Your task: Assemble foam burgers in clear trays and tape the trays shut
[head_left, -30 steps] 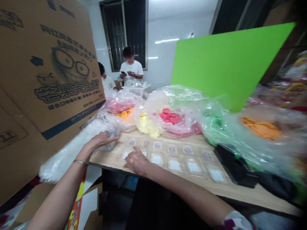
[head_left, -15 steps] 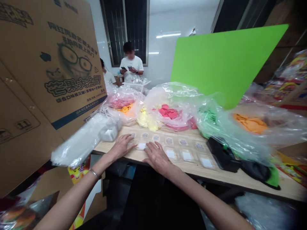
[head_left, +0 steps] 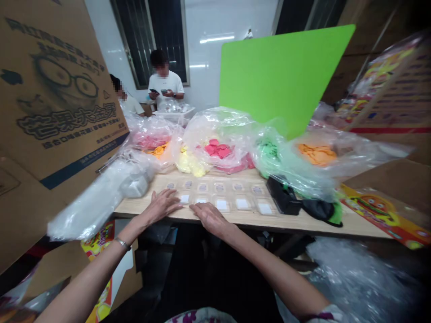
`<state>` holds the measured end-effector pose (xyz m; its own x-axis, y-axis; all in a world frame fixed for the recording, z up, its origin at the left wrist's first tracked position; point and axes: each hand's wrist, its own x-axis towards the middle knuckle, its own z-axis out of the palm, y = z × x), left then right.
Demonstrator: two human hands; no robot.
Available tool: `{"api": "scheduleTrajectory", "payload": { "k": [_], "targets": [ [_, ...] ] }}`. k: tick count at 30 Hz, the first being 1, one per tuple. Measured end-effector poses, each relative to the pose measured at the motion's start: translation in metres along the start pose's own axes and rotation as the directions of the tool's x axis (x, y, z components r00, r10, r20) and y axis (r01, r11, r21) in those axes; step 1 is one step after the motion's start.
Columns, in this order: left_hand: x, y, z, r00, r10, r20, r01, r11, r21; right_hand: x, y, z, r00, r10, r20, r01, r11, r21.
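Note:
My left hand (head_left: pixel 164 205) lies with its fingers stretched over the left end of two rows of small clear plastic boxes. My right hand (head_left: pixel 211 219) rests at the table's front edge, fingers out flat, touching or almost touching the near row. Several boxes in that row hold a white square, such as this clear box (head_left: pixel 242 204) to the right. A small printed mark shows on each box of the far row, like this one (head_left: pixel 219 187). Neither hand grips anything that I can see.
Plastic bags of pink pieces (head_left: pixel 218 149), green pieces (head_left: pixel 268 150) and orange pieces (head_left: pixel 316 154) line the table's back. A black tape dispenser (head_left: pixel 283 195) stands right of the boxes. Left are a clear plastic bag (head_left: pixel 85 197) and a large carton (head_left: pixel 67 94). A person (head_left: pixel 165 83) stands behind.
The view has turned right, so the scene sits further left. My right hand has drawn back towards the table edge, and its fingers lie closer together. The left hand stays by the boxes.

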<state>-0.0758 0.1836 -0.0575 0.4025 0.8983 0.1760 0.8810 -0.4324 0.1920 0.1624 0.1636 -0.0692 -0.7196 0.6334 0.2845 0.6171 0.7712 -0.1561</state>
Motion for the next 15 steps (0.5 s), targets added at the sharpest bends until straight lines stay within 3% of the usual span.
{"api": "scheduleTrajectory", "payload": {
  "k": [5, 9, 12, 15],
  "targets": [
    [-0.005, -0.002, -0.001, 0.998, 0.002, 0.055, 0.0, 0.999, -0.046, -0.006, 0.004, -0.005, 0.997, -0.007, -0.075, 0.008, 1.0, 0.009],
    [-0.005, -0.004, -0.007, 1.0, 0.005, -0.01, -0.005, 0.998, -0.062, -0.01, 0.004, -0.01, 0.981, 0.003, -0.195, -0.002, 1.0, 0.003],
    [0.018, -0.016, -0.035, 0.988, 0.029, -0.152, -0.036, 0.999, -0.04, -0.01, 0.004, -0.017, 0.956, 0.012, -0.294, -0.008, 1.0, 0.016],
    [0.063, -0.048, -0.081, 0.963, -0.109, -0.248, 0.111, 0.994, -0.003, -0.007, 0.007, -0.026, 0.935, -0.038, -0.353, 0.05, 0.998, 0.024]
  ]
}}
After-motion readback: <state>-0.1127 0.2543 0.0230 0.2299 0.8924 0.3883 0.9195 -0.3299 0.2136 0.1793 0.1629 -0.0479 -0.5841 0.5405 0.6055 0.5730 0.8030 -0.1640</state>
